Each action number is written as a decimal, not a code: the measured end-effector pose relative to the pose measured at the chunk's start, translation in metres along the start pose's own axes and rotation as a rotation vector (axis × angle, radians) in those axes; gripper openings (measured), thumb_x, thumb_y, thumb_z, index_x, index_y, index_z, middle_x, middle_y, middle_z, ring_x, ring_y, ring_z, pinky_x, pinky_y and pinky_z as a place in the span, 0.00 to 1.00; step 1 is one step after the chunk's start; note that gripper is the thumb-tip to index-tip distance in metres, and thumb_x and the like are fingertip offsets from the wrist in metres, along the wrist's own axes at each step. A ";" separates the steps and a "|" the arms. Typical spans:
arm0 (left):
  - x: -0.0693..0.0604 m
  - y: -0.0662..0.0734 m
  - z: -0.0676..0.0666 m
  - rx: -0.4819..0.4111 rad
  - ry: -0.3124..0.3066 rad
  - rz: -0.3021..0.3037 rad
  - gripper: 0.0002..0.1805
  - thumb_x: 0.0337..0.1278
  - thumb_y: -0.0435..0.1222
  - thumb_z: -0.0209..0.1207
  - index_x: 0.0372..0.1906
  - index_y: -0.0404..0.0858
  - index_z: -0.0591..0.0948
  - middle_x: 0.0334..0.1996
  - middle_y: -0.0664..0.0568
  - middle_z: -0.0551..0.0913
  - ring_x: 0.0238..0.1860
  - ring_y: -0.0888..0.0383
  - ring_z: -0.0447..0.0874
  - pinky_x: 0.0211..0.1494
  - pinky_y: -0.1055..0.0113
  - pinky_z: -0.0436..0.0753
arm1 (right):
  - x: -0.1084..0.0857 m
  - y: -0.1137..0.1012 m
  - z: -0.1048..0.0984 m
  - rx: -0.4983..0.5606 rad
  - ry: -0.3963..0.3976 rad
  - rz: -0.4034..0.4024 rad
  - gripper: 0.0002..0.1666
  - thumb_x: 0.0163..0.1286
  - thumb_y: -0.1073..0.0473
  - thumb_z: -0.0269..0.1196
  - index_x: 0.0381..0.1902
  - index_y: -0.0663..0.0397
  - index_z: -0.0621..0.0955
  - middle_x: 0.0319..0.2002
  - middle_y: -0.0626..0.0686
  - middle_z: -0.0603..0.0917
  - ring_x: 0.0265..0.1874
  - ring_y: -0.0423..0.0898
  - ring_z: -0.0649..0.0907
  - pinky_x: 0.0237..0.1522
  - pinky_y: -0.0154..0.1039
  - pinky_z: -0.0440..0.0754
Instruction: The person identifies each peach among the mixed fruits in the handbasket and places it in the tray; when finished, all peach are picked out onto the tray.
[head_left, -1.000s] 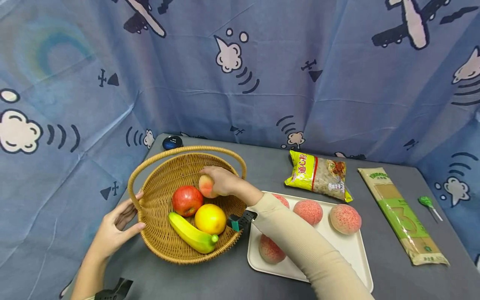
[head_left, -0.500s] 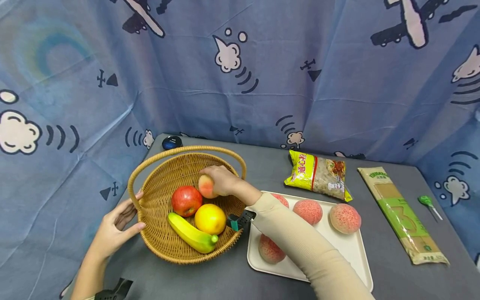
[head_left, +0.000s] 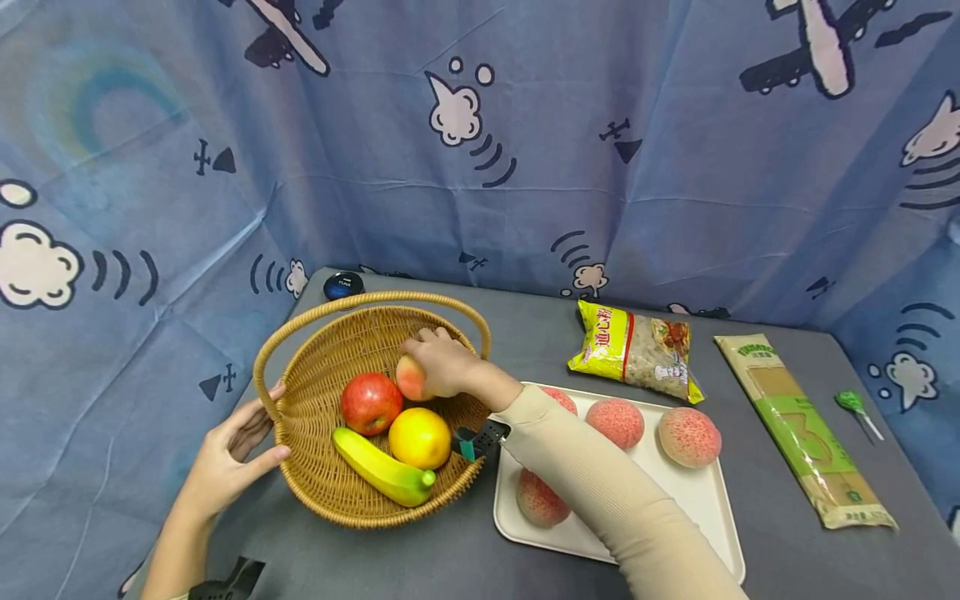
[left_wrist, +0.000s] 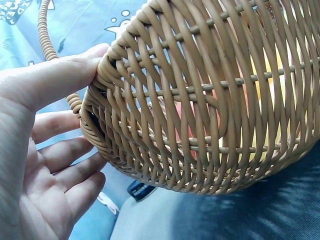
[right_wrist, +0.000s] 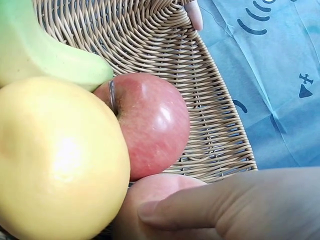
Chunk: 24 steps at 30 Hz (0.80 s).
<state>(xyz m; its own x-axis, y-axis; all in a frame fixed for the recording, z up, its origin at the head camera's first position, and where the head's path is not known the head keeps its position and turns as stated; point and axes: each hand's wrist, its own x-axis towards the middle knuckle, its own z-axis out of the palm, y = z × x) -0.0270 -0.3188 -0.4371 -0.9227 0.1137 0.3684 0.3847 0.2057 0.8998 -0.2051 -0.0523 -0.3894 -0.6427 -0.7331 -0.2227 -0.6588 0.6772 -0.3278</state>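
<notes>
A wicker basket [head_left: 311, 450] with an arched handle holds a red apple [head_left: 371, 403], a yellow round fruit [head_left: 420, 438] and a banana [head_left: 384, 468]. Inside it, near the back right wall, my right hand [head_left: 448, 364] grips a peach [head_left: 410, 379]. The right wrist view shows the thumb [right_wrist: 175, 210] pressed on this peach [right_wrist: 155, 186], which lies against the apple [right_wrist: 152, 125]. My left hand [head_left: 225, 462] holds the basket's left end near the handle's base. Seen from the left wrist, its thumb and fingertips lie on either side of the rim [left_wrist: 102, 75].
Right of the basket stands a white tray [head_left: 678, 492] with several round pink-speckled fruits [head_left: 690, 437], partly behind my right sleeve. Farther off lie a yellow food bag [head_left: 633, 350], a long green-labelled packet [head_left: 806, 429] and a green lollipop [head_left: 850, 402]. A dark round tin [head_left: 344, 285] sits behind the basket.
The peach and my right hand have shifted very slightly toward the front within the basket. The left hand keeps its place on the basket.
</notes>
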 end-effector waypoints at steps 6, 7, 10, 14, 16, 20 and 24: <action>-0.001 0.000 0.000 0.009 0.000 -0.003 0.38 0.47 0.13 0.58 0.67 0.22 0.60 0.70 0.49 0.65 0.68 0.67 0.65 0.66 0.81 0.67 | -0.001 -0.001 0.000 -0.025 0.037 -0.014 0.36 0.58 0.45 0.68 0.63 0.48 0.73 0.60 0.56 0.71 0.56 0.54 0.68 0.56 0.48 0.74; -0.001 -0.001 0.000 0.005 0.000 -0.001 0.38 0.47 0.13 0.58 0.67 0.21 0.60 0.70 0.49 0.65 0.68 0.67 0.65 0.66 0.81 0.67 | -0.001 -0.002 0.000 -0.029 0.052 -0.018 0.35 0.59 0.44 0.67 0.62 0.47 0.73 0.59 0.56 0.71 0.56 0.54 0.68 0.55 0.48 0.75; -0.002 -0.001 0.000 -0.012 -0.003 0.010 0.38 0.46 0.12 0.57 0.67 0.21 0.60 0.70 0.48 0.64 0.68 0.66 0.64 0.66 0.80 0.67 | -0.001 -0.003 -0.001 -0.043 0.105 -0.025 0.34 0.58 0.43 0.67 0.61 0.46 0.73 0.58 0.55 0.72 0.57 0.54 0.69 0.54 0.48 0.76; -0.002 -0.001 -0.001 -0.018 -0.003 0.007 0.39 0.47 0.12 0.57 0.68 0.21 0.59 0.70 0.48 0.64 0.68 0.66 0.64 0.66 0.80 0.68 | -0.001 -0.006 -0.006 -0.022 0.168 -0.022 0.36 0.56 0.42 0.69 0.61 0.43 0.73 0.60 0.53 0.71 0.58 0.52 0.69 0.51 0.48 0.77; -0.002 -0.001 -0.001 -0.014 0.002 -0.004 0.39 0.47 0.12 0.57 0.68 0.22 0.60 0.70 0.49 0.64 0.68 0.66 0.64 0.66 0.80 0.68 | -0.002 -0.008 -0.008 0.007 0.197 -0.021 0.37 0.55 0.41 0.69 0.62 0.42 0.73 0.59 0.51 0.71 0.55 0.50 0.70 0.47 0.46 0.78; -0.002 -0.001 0.000 -0.013 0.003 -0.002 0.38 0.47 0.12 0.57 0.68 0.22 0.60 0.70 0.49 0.64 0.68 0.66 0.65 0.66 0.80 0.68 | -0.003 -0.012 -0.013 0.060 0.232 -0.032 0.38 0.54 0.39 0.69 0.61 0.40 0.73 0.58 0.50 0.71 0.52 0.48 0.71 0.40 0.42 0.78; -0.003 -0.002 -0.001 -0.018 0.003 -0.011 0.38 0.47 0.12 0.57 0.68 0.21 0.59 0.70 0.50 0.65 0.68 0.66 0.65 0.66 0.80 0.68 | -0.005 -0.016 -0.020 0.109 0.223 -0.048 0.40 0.53 0.41 0.70 0.63 0.41 0.72 0.58 0.50 0.71 0.52 0.48 0.70 0.40 0.42 0.78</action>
<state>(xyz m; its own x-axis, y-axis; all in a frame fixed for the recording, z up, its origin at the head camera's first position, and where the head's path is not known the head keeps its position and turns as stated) -0.0252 -0.3205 -0.4398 -0.9270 0.1086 0.3590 0.3739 0.1897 0.9079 -0.1996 -0.0581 -0.3647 -0.6902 -0.7236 -0.0009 -0.6521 0.6225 -0.4328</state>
